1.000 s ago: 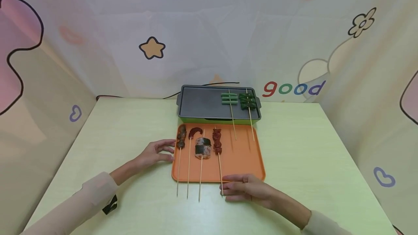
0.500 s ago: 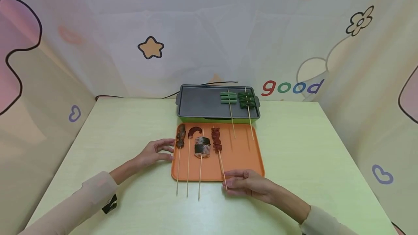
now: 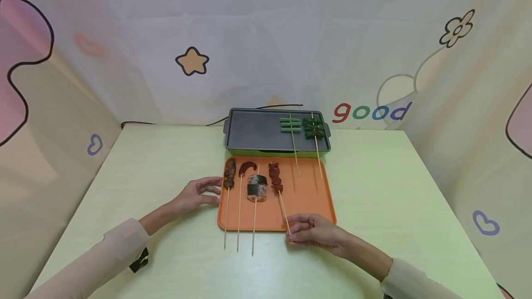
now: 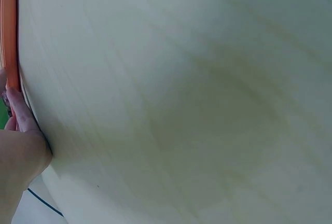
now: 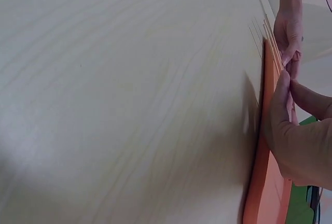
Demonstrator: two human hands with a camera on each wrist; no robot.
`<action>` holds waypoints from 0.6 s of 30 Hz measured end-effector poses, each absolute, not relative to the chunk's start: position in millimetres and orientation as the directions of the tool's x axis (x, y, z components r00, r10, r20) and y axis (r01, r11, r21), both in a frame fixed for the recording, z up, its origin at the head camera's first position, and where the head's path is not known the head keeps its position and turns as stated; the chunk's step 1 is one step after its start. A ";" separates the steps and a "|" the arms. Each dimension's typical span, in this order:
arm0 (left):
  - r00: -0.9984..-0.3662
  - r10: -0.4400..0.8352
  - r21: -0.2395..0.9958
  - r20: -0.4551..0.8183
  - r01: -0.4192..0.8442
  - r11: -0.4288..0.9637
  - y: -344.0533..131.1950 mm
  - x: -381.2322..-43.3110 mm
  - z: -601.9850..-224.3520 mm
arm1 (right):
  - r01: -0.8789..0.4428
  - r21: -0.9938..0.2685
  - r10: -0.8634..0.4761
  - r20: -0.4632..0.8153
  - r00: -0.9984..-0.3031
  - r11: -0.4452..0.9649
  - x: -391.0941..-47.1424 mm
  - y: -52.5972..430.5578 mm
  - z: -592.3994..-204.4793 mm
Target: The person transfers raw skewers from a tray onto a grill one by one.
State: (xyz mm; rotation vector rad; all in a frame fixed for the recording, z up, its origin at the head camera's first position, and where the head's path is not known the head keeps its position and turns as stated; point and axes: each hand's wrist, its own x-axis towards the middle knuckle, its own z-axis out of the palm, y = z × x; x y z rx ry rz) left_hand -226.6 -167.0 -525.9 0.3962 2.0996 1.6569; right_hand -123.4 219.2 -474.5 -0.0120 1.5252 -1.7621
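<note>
My right hand (image 3: 317,233) pinches the stick end of a red meat skewer (image 3: 275,178) at the front edge of an orange tray (image 3: 307,202). The skewer's meat lies on the tray and its stick slants toward the right fingers. At the tray's left rim rests my left hand (image 3: 195,195), thumb and fingers reaching to the edge. On the tray's left half lie a brown chunk skewer (image 3: 230,173), a curled dark-red tentacle skewer (image 3: 248,167) and a skewer of a pale roll with black bands (image 3: 257,188). Their sticks stick out over the front rim.
Behind the tray stands a green grill with a dark plate (image 3: 257,128). On its right side lie a green bean skewer (image 3: 292,125) and a dark green leafy skewer (image 3: 314,128), sticks hanging over the tray. A printed curtain (image 3: 266,59) surrounds the table.
The right hand has taken hold of the red meat skewer's stick and shifted its end to the right and slightly back, so it now slants. The left hand stays in place.
</note>
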 end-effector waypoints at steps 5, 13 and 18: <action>-0.869 0.462 0.962 -0.176 -0.053 0.267 -168.3 -223.7 -527.3 | 0.494 -0.867 -0.567 -0.436 -0.699 0.058 -119.5 220.4 -476.4; -0.871 0.459 0.962 -0.175 -0.053 0.266 -168.6 -222.3 -529.7 | 0.444 -0.893 -0.585 -0.399 -0.706 0.072 -115.1 222.2 -473.1; -0.866 0.478 0.967 -0.148 -0.026 0.253 -166.4 -226.0 -529.1 | 0.396 -0.914 -0.602 -0.368 -0.709 0.092 -113.8 225.1 -469.9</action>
